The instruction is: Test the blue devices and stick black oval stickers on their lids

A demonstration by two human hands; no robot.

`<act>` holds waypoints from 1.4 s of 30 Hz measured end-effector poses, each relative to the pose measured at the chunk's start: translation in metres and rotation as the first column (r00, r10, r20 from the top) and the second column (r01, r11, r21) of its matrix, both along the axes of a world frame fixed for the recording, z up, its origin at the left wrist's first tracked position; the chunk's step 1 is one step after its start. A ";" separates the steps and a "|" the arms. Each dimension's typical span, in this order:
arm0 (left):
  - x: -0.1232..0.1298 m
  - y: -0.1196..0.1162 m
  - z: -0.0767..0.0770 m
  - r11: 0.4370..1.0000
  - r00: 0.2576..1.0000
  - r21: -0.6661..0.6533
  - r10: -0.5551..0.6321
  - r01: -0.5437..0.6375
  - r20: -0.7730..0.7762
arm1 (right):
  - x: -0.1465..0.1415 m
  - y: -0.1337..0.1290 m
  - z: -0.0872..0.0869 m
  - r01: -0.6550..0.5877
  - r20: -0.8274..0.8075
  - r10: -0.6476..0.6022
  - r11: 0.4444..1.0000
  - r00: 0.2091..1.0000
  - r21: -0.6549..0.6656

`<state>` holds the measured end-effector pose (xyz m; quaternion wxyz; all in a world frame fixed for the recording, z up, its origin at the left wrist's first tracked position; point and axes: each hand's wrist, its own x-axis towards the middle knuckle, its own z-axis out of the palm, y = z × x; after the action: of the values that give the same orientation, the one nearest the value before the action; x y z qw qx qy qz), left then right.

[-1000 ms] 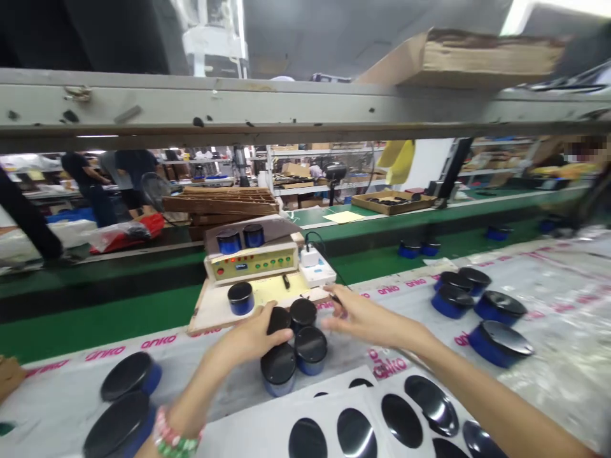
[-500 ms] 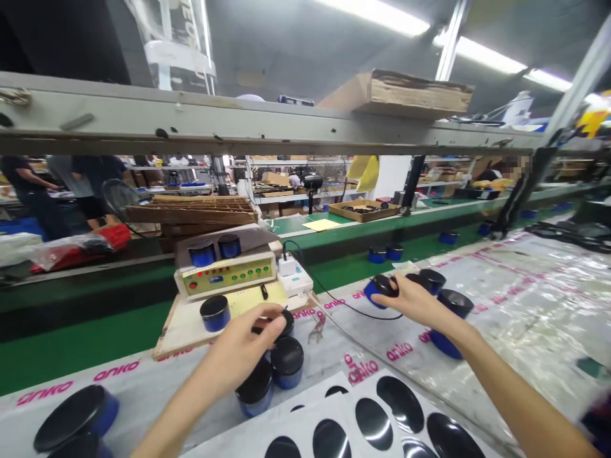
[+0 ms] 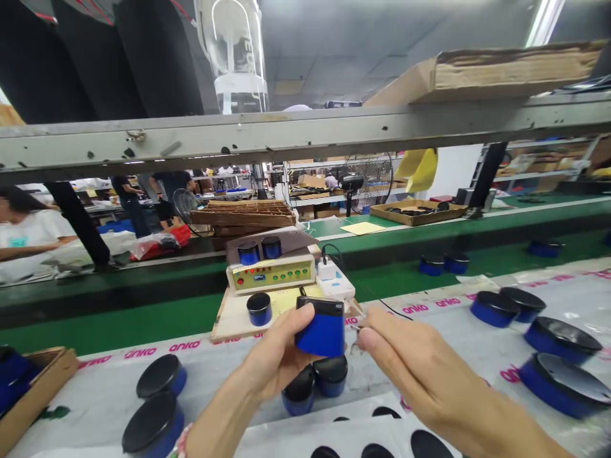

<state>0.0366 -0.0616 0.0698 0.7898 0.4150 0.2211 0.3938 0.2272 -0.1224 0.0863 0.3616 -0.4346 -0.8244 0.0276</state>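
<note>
My left hand [image 3: 277,359] is shut around a blue cylindrical jar with a black lid [image 3: 323,331], held up on its side in front of the wooden board. My right hand [image 3: 410,366] is close by on its right, with fingertips pinched on small metal tweezers [image 3: 357,326]. Just below both hands stand a pair of black-lidded blue jars [image 3: 300,393] [image 3: 330,375]. Another such jar [image 3: 259,309] stands on the wooden board [image 3: 229,331], a little left of the held jar.
A tester box with coloured lights [image 3: 270,273] and a white power strip [image 3: 331,280] stand on the board. More jars [image 3: 562,340] [image 3: 157,375] sit on the "anko" printed sheet [image 3: 429,318] to both sides. Black oval discs [image 3: 424,445] lie at the front. A grey steel beam [image 3: 191,143] crosses above.
My right hand no longer grips a jar at the right and has moved to the middle. My left hand now holds a jar up on its side. The head view has turned slightly.
</note>
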 end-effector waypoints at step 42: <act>0.000 -0.024 0.000 0.019 0.647 0.891 0.680 0.454 -0.344 | 0.018 -0.001 -0.049 -0.107 0.149 0.064 0.948 0.987 0.301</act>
<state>0.0362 -0.0856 0.0693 0.0458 0.9304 0.2190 0.2905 0.2453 -0.1236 0.0370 0.3657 -0.3378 -0.8595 -0.1154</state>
